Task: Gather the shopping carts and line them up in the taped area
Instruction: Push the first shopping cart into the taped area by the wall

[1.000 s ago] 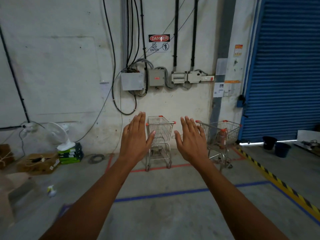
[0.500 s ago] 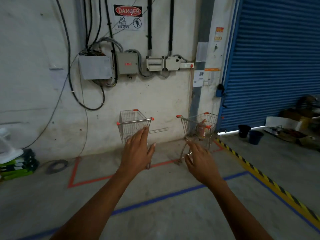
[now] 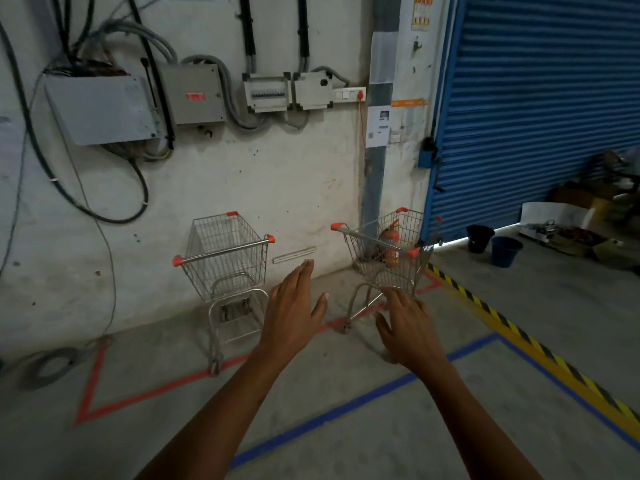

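Note:
Two small wire shopping carts with orange handle caps stand against the white wall. The left cart (image 3: 227, 258) has its front wheels on the red floor tape (image 3: 152, 393). The right cart (image 3: 386, 258) stands near the tape's right corner, turned at an angle, with a red fire extinguisher (image 3: 390, 247) seen through its basket. My left hand (image 3: 294, 310) reaches forward between the carts, fingers apart, holding nothing. My right hand (image 3: 408, 327) is spread open just in front of the right cart's lower frame, apart from it.
A blue roller shutter (image 3: 540, 109) fills the right. Yellow-black hazard tape (image 3: 519, 344) and blue tape (image 3: 329, 415) cross the floor. Two dark buckets (image 3: 493, 242) and clutter sit by the shutter. Electrical boxes (image 3: 194, 95) and cables hang on the wall; coiled cable (image 3: 52, 365) lies at left.
I have come closer and my view has swung right; the carts look larger. Both hands have dropped lower and shifted toward the right cart, still holding nothing.

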### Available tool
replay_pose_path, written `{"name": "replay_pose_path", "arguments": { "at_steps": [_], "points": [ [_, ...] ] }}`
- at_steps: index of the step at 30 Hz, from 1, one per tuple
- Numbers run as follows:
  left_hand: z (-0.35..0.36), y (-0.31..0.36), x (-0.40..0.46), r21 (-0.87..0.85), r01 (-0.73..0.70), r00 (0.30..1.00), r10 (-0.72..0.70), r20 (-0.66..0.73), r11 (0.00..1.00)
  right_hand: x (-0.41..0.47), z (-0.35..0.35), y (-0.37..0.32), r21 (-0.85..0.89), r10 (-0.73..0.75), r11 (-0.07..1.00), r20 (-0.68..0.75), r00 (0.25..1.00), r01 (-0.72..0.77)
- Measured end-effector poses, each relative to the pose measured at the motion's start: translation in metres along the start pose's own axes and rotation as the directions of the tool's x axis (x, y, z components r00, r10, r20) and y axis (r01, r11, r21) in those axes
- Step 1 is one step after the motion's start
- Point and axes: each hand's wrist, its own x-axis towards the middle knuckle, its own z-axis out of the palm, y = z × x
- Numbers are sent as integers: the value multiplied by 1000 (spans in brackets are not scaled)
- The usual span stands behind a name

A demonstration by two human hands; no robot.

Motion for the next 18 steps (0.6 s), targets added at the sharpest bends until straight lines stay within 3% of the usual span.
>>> {"name": "replay_pose_path", "arguments": {
  "at_steps": [13, 18],
  "points": [
    [220, -53, 257, -79, 4, 992, 6, 126, 997, 260, 120, 143, -62, 72, 996, 95, 993, -66],
    [312, -86, 346, -108, -19, 981, 39, 189, 994, 350, 184, 202, -117, 186, 978, 138, 973, -171]
  ]
}}
